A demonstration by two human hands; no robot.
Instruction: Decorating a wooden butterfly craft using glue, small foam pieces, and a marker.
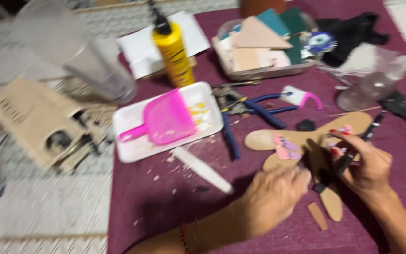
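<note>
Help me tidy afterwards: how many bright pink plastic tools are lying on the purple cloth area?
2: the pink plastic dustpan lies in the white foam tray at centre, and the small pink-handled brush lies right of the blue-handled pliers. Others may be hidden.

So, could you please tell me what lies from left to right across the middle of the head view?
Tan cardboard house → white tray with pink dustpan → blue-handled pliers → flat cardboard cutout → clear spray bottle.

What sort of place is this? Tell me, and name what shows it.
Likely a home craft table: a yellow glue bottle, blue-handled pliers and a tray of cardboard pieces surround a flat butterfly-shaped cutout on a purple cloth.
</note>
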